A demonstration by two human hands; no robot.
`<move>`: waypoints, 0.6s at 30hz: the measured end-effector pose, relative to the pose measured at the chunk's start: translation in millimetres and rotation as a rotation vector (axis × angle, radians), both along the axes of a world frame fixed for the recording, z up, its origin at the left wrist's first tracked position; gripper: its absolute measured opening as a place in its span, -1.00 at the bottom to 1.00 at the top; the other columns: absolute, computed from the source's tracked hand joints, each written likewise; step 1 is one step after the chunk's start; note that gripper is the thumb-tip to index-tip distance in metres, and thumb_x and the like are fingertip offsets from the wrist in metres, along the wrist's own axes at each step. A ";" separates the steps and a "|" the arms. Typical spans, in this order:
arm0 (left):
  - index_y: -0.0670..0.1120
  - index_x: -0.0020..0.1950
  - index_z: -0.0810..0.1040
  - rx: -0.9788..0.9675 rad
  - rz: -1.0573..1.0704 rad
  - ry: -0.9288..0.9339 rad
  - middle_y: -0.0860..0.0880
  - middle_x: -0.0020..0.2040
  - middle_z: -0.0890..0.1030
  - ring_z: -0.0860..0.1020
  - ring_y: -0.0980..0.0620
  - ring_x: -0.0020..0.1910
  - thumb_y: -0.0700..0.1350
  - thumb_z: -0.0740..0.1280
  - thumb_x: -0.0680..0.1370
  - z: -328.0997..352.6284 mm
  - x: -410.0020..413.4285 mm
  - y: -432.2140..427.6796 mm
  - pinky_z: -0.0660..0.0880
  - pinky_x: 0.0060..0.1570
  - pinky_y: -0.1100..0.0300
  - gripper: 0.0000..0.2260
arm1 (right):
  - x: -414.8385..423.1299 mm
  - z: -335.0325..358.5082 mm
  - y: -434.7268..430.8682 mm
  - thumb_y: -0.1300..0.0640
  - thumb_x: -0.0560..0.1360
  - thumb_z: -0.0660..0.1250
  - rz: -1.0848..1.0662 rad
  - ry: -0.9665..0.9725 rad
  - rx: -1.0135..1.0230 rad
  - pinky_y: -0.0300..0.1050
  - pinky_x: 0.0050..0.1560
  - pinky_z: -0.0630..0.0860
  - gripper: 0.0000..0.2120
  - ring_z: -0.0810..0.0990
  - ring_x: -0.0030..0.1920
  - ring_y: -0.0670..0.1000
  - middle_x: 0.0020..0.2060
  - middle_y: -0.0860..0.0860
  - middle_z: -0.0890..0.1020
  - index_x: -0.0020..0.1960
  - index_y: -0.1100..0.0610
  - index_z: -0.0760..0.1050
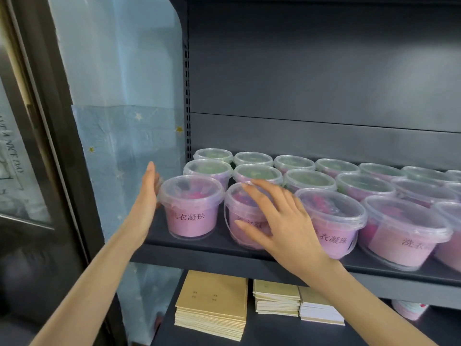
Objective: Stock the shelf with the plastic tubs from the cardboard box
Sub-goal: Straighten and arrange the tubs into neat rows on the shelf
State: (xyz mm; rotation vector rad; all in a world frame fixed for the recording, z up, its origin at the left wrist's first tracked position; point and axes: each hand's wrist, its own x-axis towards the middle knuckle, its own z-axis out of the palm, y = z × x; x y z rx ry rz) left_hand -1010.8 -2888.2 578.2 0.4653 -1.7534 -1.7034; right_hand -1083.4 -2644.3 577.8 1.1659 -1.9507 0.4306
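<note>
Soft, cool light fell from the front; a pale sheen lay on the dark back panel (324, 71) and tub lids (330, 208). The lower shelf (274, 332) was shadowed. Wide-angle distortion bowed the door frame (57, 121) at left.

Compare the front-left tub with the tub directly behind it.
The front-left tub shows pink under its lid; the tub behind it shows green. The front-left tub's printed label is in view; the tub behind it has its side mostly hidden. Both are clear, round and lidded.
</note>
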 end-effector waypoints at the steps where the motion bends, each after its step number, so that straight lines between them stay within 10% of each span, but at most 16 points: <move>1: 0.04 0.52 0.07 0.022 -0.012 0.002 0.04 0.51 0.15 0.18 0.08 0.46 0.28 -0.05 0.56 5.5 -7.9 -9.9 0.07 0.46 -0.04 -0.42 | 0.8 -0.6 0.6 -0.20 0.52 0.10 0.005 0.013 -0.039 -0.14 0.18 0.30 -0.52 0.40 0.20 0.01 0.27 -0.03 0.42 0.35 0.02 0.32; 6: -0.06 0.48 0.20 0.162 -0.245 -0.105 -0.04 0.44 0.32 0.37 0.03 0.37 0.21 0.02 0.59 25.1 -49.1 -28.0 0.36 0.23 0.15 -0.46 | 0.3 -16.4 -6.4 -0.08 0.55 0.16 -0.022 0.072 -0.095 -0.05 0.30 0.24 -0.61 0.38 0.25 0.05 0.28 0.00 0.35 0.33 0.03 0.31; 9: -0.13 0.12 0.52 0.340 -0.436 -0.143 -0.14 -0.04 0.67 0.66 -0.02 -0.14 0.25 -0.05 0.59 24.1 -62.7 -27.8 0.59 -0.28 0.17 -0.45 | -0.7 -26.4 -12.2 -0.07 0.56 0.14 -0.092 0.145 -0.092 0.06 0.42 0.12 -0.60 0.34 0.30 0.09 0.30 0.06 0.32 0.36 0.03 0.27; 18: -0.21 0.40 0.34 0.367 -0.569 -0.267 -0.38 0.18 0.49 0.51 -0.27 0.16 0.36 -0.20 0.53 22.8 -84.5 -38.1 0.52 0.00 -0.05 -0.21 | 2.1 -28.3 -13.6 -0.07 0.57 0.11 -0.134 0.117 -0.089 0.14 0.39 0.17 -0.59 0.31 0.33 0.10 0.31 0.05 0.31 0.37 0.03 0.24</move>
